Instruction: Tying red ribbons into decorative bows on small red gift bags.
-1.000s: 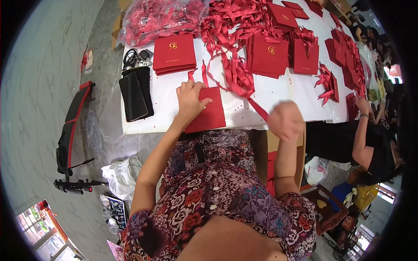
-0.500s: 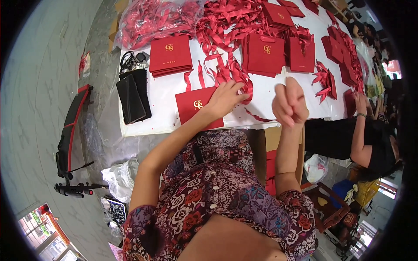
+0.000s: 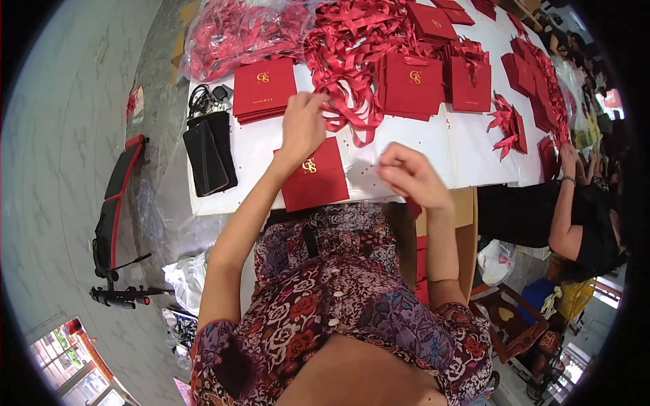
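Note:
A flat red paper bag (image 3: 326, 181) with a gold emblem lies at the table's near edge, partly under my left wrist. My left hand (image 3: 304, 128) is raised above it, beside a stack of red bags (image 3: 264, 84). Its fingers curl together at the edge of a heap of red ribbons (image 3: 359, 101); whether a ribbon is pinched in them is not clear. Over the near edge, to the right of the bag, my right hand (image 3: 414, 179) is closed, and a short piece of red ribbon (image 3: 413, 207) hangs below its fingers.
More red bags (image 3: 412, 84) stand stacked toward the back right. A clear plastic sack of ribbons (image 3: 247, 34) sits at the back left, above a black wallet-like case (image 3: 205, 159) and a coiled cable (image 3: 199, 98). Another person's arm (image 3: 563, 203) reaches in at the right.
My left hand has lifted off the ribbons and moved left toward the stack. My right hand has dropped lower and left. The bag by my wrist now lies straighter.

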Available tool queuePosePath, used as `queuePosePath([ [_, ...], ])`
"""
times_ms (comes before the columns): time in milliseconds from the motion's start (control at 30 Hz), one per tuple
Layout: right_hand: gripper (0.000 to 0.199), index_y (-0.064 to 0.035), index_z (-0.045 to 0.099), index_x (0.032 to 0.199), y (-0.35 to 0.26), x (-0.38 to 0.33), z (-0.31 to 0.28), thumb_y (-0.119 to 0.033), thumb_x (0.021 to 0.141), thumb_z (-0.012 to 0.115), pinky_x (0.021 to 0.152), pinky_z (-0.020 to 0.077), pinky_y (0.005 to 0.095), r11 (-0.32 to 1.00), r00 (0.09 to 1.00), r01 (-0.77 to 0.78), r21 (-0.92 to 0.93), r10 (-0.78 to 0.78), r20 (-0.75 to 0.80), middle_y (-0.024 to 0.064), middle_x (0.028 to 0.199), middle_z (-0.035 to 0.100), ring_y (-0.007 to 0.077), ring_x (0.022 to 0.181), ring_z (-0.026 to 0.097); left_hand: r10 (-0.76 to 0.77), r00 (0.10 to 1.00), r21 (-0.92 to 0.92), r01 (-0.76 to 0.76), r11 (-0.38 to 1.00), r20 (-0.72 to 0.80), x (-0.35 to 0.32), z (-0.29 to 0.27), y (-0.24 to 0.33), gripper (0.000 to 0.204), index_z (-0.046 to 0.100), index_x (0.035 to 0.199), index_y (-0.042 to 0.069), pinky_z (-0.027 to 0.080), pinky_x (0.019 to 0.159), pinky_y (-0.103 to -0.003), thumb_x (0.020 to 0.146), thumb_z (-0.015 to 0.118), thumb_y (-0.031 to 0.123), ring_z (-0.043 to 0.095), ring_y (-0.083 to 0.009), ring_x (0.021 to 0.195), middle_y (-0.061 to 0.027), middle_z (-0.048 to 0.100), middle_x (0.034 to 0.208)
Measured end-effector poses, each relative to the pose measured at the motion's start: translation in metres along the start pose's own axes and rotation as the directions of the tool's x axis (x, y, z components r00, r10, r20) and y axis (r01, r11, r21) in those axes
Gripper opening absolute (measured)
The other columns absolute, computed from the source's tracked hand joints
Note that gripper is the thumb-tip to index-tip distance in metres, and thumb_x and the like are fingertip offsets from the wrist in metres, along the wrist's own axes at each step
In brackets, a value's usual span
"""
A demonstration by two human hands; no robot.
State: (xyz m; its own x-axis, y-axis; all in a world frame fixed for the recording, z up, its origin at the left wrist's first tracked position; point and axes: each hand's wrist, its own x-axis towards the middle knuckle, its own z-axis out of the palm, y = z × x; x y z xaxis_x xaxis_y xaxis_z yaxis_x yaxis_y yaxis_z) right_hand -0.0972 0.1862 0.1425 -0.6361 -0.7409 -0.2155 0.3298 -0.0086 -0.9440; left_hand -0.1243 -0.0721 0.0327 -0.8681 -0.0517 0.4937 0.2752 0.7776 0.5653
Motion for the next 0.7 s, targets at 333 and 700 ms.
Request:
queuePosePath([
  [333,0.015,-0.0048,0.062,0.088,0.114,0.089,0.016,-0.020,0.086,0.064,0.063,0.0488,0.0438,0.618,0.919,0.031,-0.785,-0.327,-0.221,0.0154,0.077,0.066,0.0348,0.070,0.065,-0.084,0.986,0.243,0.046,0.969,0.146,-0.072,-0.028,0.014,0.046,0.067,0.103,0.008,0.039,0.079,-0.041,0.066,0.084,0.030,0.051,-0.0282,0.093,-0.0089,0.057,0.097],
  [700,0.019,-0.0033,0.064,0.078,0.122,0.097,0.015,-0.022,0.079,0.066,0.062,0.0497,0.0410,0.655,0.909,0.020,-0.755,-0.326,-0.259,0.0144,0.067,0.065,0.0324,0.064,0.064,-0.157,0.951,0.049,0.149,0.988,0.267,-0.071,-0.023,0.018,0.037,0.064,0.104,0.010,0.040,0.077,-0.043,0.070,0.079,0.014,0.059,-0.0306,0.085,-0.0113,0.065,0.088],
])
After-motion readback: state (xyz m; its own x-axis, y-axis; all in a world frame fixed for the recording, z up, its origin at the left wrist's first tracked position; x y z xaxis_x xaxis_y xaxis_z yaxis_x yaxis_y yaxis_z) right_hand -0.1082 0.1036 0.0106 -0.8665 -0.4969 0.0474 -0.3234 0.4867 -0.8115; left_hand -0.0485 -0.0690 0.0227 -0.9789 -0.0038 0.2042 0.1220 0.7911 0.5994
